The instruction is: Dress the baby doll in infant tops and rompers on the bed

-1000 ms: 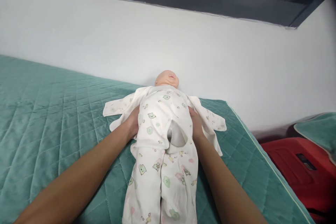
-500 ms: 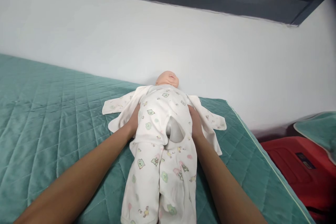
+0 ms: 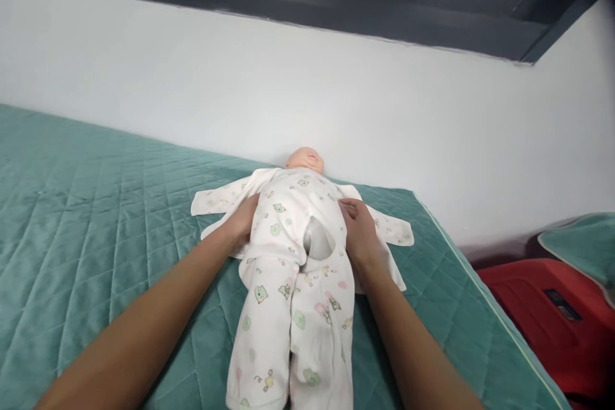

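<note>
Doll [image 3: 305, 159] on its back between two hands

The doll lies face up, its head toward the white wall [image 3: 336, 96] and its legs toward the wearer. White printed trousers [image 3: 262, 333] cover its belly and legs, and a rounded opening at the crotch shows a smooth grey surface. A white top [image 3: 396, 232] spreads out beneath the body, one sleeve to either side.

The left hand [image 3: 246, 218] presses against the doll's side at the waist, on the left of the view; its fingers pass out of sight behind the body, so whether they grip cannot be told. The right hand [image 3: 359, 229] is at the opposite side of the waist, its fingers bent and their tips at the trousers' edge; whether they pinch the cloth is unclear.

The upper part of the doll's face is turned out of view, and the lower ends of the legs are cut off by the bottom edge. Whether its arms fill the sleeves cannot be seen.

Underneath is a green quilted cover [image 3: 120, 237]. Beyond its right edge sits a red object [image 3: 528, 307], partly cut off.
</note>
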Demonstrator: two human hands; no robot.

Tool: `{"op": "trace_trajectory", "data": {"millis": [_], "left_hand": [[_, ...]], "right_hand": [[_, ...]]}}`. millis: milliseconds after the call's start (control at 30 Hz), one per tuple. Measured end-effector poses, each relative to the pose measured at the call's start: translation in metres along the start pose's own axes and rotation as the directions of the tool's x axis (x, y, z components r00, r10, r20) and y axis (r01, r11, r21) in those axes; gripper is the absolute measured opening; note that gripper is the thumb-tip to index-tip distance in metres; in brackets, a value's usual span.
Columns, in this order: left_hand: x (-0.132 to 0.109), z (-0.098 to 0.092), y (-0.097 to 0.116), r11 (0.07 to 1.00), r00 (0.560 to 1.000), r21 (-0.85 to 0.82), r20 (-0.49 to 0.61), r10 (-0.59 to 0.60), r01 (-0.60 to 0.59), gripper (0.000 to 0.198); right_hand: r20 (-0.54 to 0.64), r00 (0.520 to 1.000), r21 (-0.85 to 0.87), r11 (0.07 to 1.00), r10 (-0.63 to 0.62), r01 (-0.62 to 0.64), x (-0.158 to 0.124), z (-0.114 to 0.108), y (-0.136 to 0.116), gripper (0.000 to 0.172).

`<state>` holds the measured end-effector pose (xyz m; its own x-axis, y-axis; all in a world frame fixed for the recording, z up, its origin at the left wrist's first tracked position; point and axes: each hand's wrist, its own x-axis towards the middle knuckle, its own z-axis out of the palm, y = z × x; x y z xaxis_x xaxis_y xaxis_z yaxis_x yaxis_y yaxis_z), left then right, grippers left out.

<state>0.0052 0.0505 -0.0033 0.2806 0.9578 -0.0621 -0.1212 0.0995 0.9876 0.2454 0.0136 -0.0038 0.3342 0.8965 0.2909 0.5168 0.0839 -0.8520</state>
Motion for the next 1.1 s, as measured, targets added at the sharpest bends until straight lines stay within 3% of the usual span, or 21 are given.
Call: {"op": "trace_trajectory", "data": {"millis": [100,233,367,567,633,800,933,1100], "left_hand": [[0.004,-0.013,0.011,0.942,0.992,0.313,0.078,0.1,-0.119,0.02],[0.006,-0.02,0.025,0.729,0.963,0.659,-0.026,0.268,-0.185,0.023],[0.017,-0.011,0.035,0.643,0.895,0.7,-0.01,0.445,-0.312,0.024],[0.052,-0.005,0.04,0.51,0.849,0.703,0.268,0.456,-0.496,0.025],[0.058,-0.009,0.038,0.525,0.843,0.675,0.302,0.445,-0.518,0.026],[0.06,-0.02,0.032,0.652,0.892,0.608,0.324,0.317,-0.452,0.034],[0.057,-0.023,0.034,0.671,0.903,0.612,0.356,0.238,-0.418,0.031],[0.052,-0.023,0.04,0.688,0.917,0.618,0.35,0.193,-0.381,0.03]], "right_hand": [[-0.063,0.991,-0.146,0.983,-0.118,0.108,0.0,-0.009,-0.004,0.032],[-0.074,0.974,-0.095,0.974,-0.215,0.207,0.011,-0.008,-0.014,0.031],[0.047,0.973,-0.012,0.974,-0.227,0.228,0.038,0.009,-0.025,0.027],[0.263,0.918,0.019,0.953,-0.298,0.303,0.063,0.022,-0.028,0.024],[0.333,0.884,0.015,0.94,-0.327,0.342,0.064,0.018,-0.026,0.024],[0.478,0.809,0.006,0.922,-0.342,0.386,0.065,0.008,-0.023,0.033],[0.537,0.778,0.098,0.94,-0.326,0.326,0.067,0.005,-0.024,0.039],[0.586,0.756,0.195,0.956,-0.293,0.219,0.069,0.001,-0.018,0.034]]}}
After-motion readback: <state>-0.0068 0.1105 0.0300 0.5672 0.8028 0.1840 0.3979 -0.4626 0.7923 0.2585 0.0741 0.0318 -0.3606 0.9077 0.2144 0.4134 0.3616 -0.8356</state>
